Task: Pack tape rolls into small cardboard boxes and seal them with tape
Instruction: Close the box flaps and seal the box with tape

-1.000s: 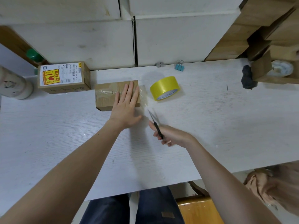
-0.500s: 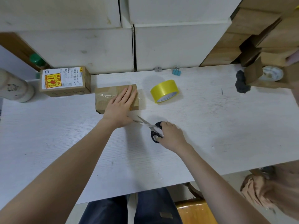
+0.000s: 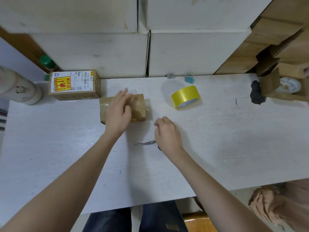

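A small brown cardboard box (image 3: 138, 106) lies on the white table (image 3: 66, 148), with clear tape across its top and a loose clear flap sticking out on its right side. My left hand (image 3: 119, 111) lies flat on the box top, fingers straight and blurred. My right hand (image 3: 167, 134) hovers just right of the box's near corner, fingers loosely curled and holding nothing. The scissors (image 3: 145, 143) lie on the table under that hand, blades pointing left, handle mostly hidden by my wrist. A yellow tape roll (image 3: 185, 96) stands tilted to the right of the box.
A labelled cardboard box (image 3: 75, 84) sits behind and left of the small box, beside a pale bottle (image 3: 20, 89). A blue binder clip (image 3: 189, 78) lies near the back wall. A dark lump (image 3: 256, 94) and an open box (image 3: 280, 87) sit at the far right.
My right hand has let go of the scissors, which now lie on the table, and moved forward toward the box. My left hand has slid left across the box top.
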A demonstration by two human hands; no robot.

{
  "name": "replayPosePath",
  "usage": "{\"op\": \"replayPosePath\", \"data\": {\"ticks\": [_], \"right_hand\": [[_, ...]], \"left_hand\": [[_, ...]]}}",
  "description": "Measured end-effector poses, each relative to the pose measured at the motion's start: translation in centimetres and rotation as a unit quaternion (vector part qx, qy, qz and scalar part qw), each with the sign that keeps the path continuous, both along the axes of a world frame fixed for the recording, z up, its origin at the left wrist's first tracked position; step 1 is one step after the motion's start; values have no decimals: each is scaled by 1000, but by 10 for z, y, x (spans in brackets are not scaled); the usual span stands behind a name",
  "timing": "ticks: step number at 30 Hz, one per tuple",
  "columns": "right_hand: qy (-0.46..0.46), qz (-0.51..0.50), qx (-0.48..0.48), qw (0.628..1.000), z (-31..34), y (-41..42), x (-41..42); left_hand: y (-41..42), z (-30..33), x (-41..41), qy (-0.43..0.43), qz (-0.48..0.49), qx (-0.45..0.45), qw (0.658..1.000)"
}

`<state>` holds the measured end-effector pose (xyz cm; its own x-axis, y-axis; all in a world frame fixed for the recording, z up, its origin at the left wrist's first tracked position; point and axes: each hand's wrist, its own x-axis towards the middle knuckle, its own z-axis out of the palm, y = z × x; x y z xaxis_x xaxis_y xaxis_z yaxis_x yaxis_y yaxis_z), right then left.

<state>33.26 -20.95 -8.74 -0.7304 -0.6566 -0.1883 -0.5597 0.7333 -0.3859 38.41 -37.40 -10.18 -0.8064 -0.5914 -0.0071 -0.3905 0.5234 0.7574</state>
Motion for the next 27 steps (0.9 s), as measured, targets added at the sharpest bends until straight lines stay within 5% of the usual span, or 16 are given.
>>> {"op": "replayPosePath", "data": {"ticks": [5,15,23,27], "right_hand": [[-52,-118,-242,962,14,-60,-14],[-155,-127,-137,970,-46,-116,-35],[-381,-203,-293,853,-57,-110,-42],[-397,-208,-314,837,-57,-110,-43]], "left_hand": [[-35,-4,-6,2,167,-52,985],[-49,-31,-5,-87,60,-159,982],[-58,-41,-4,-54,33,-79,995],[-59,-42,-4,-66,10,-95,993]]}}
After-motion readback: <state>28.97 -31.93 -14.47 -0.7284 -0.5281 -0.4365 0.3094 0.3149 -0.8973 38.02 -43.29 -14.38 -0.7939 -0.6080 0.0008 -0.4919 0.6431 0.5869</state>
